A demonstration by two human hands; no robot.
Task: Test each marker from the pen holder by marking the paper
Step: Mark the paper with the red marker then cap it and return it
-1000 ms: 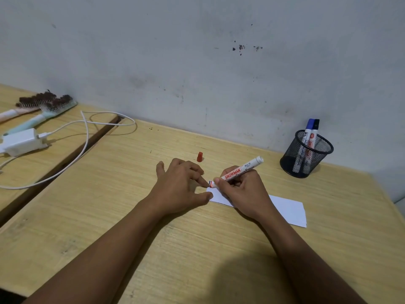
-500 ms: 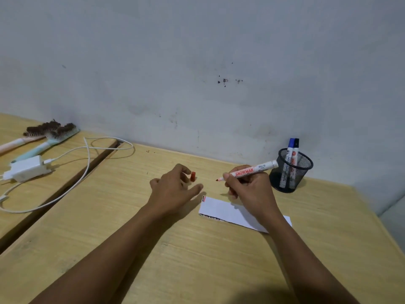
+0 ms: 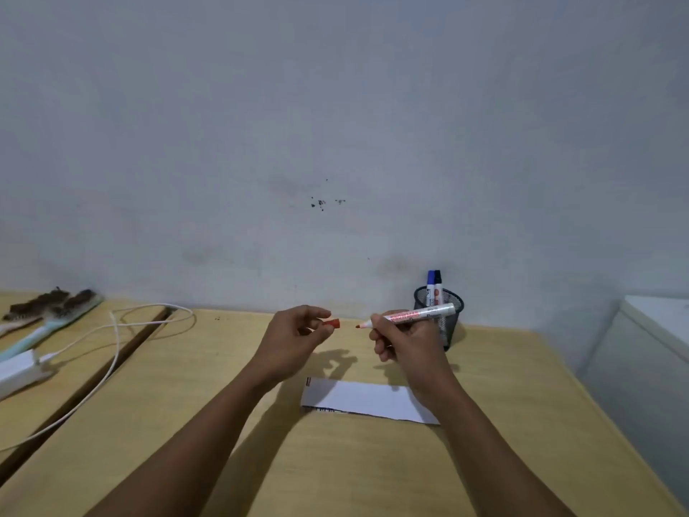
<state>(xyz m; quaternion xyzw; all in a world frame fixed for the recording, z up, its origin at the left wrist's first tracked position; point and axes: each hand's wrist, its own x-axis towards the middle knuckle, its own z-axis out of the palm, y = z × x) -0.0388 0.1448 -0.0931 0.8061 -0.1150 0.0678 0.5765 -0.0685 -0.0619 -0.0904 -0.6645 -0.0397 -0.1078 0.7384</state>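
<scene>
Red cap (image 3: 331, 323) in left hand (image 3: 294, 339), one marker (image 3: 410, 316) in right hand (image 3: 404, 339), two in holder (image 3: 447, 304).

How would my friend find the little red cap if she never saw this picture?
Start at the wooden table by the wall. Above it the left hand pinches the red cap, facing the marker tip. It is the only small, loose red piece.

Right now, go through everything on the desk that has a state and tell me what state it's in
Red marker: uncapped, held in the right hand, tip in the air.
Red cap: off, pinched in the left hand.
Paper: flat on the desk, marks at its left end.
Pen holder: upright, holds two capped markers, blue marker and black marker.
Charger: cable attached.
</scene>
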